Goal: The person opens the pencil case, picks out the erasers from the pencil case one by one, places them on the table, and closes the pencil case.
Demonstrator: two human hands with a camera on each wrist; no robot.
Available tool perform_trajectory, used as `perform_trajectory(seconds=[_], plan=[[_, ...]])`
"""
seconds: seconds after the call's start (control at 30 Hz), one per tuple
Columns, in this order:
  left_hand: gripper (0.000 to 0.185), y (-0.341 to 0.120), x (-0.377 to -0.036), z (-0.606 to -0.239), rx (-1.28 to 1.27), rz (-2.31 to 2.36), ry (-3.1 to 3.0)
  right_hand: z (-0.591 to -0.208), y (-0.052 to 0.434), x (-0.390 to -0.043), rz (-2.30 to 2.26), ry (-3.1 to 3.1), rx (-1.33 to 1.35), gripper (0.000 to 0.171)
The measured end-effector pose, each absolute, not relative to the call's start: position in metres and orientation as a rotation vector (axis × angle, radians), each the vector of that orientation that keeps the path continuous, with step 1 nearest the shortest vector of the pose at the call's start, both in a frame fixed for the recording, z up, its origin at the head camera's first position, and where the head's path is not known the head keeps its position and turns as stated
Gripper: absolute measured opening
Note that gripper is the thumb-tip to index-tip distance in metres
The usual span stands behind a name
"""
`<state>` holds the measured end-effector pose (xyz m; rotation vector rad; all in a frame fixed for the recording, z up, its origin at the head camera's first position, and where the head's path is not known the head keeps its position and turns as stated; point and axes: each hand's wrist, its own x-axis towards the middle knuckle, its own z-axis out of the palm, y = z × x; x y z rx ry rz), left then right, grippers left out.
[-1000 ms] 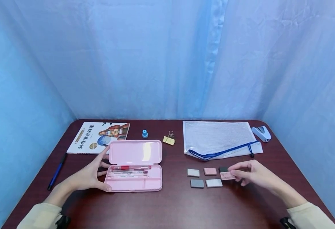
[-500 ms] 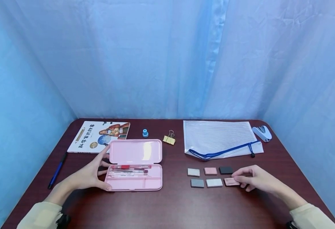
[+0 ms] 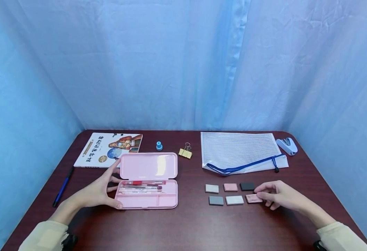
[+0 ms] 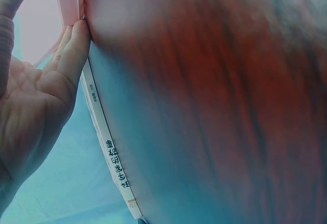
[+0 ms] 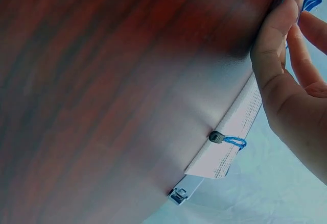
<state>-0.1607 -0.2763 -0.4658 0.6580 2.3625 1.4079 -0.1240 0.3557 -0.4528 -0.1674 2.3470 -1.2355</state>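
An open pink pencil case [image 3: 148, 166] stands at left centre, its lid tilted back. Several pens [image 3: 142, 188] lie in its rear compartment. My left hand [image 3: 97, 190] holds the case's left end, thumb at the front corner and fingers spread along the side to the lid. My right hand [image 3: 280, 197] pinches the right end of a small pink marbled block [image 3: 253, 198] lying on the table. Around it, in two rows, lie a black block [image 3: 247, 186], another pink block [image 3: 230, 187], a white block [image 3: 234, 200], a grey block [image 3: 216, 200] and a pale grey block [image 3: 212, 189].
Behind the blocks lies a mesh zip pouch [image 3: 239, 150] with a blue cord; a pale blue stapler-like item [image 3: 287, 146] is beside it. A yellow binder clip [image 3: 185, 152], a small blue item [image 3: 159, 146], a book [image 3: 98, 150] and a blue pen [image 3: 62, 188] lie farther left.
My right hand has lowered the pink marbled block from over the black block onto the table in the front row, beside the white block. The left hand has stayed in place.
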Motion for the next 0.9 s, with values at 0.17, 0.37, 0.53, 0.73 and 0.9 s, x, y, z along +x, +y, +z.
perform_trajectory(seconds=[0.17,0.37,0.53,0.73,0.9], plan=[[0.135,-0.277,-0.161,-0.466,0.638,1.401,2.365,-0.453,0.356,-0.123,-1.244,2.344,-0.161,0.033],[0.136,-0.277,-0.161,-0.467,0.63,1.396,2.374,-0.45,0.355,-0.123,-1.238,2.345,-0.148,0.033],[0.137,-0.275,-0.162,-0.465,0.63,1.387,2.377,-0.439,0.354,-0.124,-1.232,2.373,-0.076,0.034],[0.14,-0.274,-0.161,-0.464,0.628,1.387,2.382,-0.416,0.336,-0.128,-1.335,2.321,-0.191,0.048],[0.142,-0.272,-0.16,-0.46,0.65,1.362,2.401,-0.403,0.302,-0.136,-1.487,2.152,-0.294,0.061]])
